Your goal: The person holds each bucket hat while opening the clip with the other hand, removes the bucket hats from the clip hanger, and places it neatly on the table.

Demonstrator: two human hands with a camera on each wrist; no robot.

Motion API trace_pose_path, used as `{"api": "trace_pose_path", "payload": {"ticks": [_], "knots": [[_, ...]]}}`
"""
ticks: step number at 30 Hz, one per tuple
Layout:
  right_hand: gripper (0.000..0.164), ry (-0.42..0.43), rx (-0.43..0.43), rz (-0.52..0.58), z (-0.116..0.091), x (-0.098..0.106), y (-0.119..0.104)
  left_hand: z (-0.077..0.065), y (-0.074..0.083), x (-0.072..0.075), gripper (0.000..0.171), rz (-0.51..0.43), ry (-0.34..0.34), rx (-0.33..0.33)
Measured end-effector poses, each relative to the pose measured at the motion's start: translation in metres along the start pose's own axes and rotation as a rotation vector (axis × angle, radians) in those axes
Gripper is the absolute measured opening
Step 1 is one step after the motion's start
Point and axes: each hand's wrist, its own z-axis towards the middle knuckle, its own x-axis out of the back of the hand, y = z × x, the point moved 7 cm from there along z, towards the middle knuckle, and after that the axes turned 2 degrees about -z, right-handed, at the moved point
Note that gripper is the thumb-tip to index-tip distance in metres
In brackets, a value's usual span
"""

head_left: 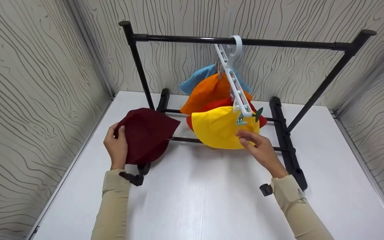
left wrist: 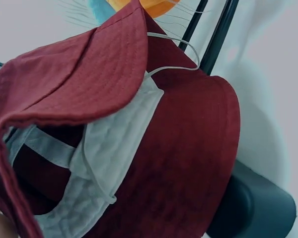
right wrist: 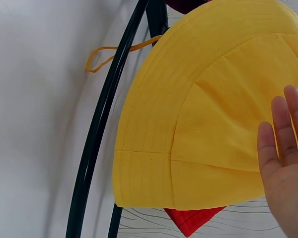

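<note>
A maroon bucket hat is gripped at its left edge by my left hand. The left wrist view shows the hat's white inner band and a thin white elastic cord. My right hand is beside the yellow hat, its fingers extended and holding nothing. That yellow hat hangs at the near end of a white clip hanger, close to a pale green clip. Behind it hang a red hat, an orange hat and a blue hat.
The hanger hooks over the top bar of a black rack. The rack's feet stand on a white table. Patterned panels enclose the table at the back and sides. A yellow cord dangles from the yellow hat.
</note>
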Motion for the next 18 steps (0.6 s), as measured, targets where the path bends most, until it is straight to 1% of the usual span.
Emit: {"api": "trace_pose_path", "payload": {"ticks": [4, 8, 13, 18], "knots": [[0.040, 0.000, -0.007, -0.001, -0.001, 0.000, 0.002, 0.003, -0.008, 0.006, 0.027, 0.019, 0.036, 0.021], [0.040, -0.002, -0.024, -0.002, -0.003, 0.001, 0.004, 0.004, -0.012, 0.011, 0.026, 0.008, 0.062, 0.052], [0.043, -0.005, -0.048, 0.014, -0.004, 0.000, 0.008, 0.005, -0.022, 0.018, 0.028, -0.002, 0.099, 0.106], [0.047, -0.014, -0.070, 0.043, -0.004, -0.001, 0.011, 0.006, -0.029, 0.025, 0.028, -0.006, 0.157, 0.130]]}}
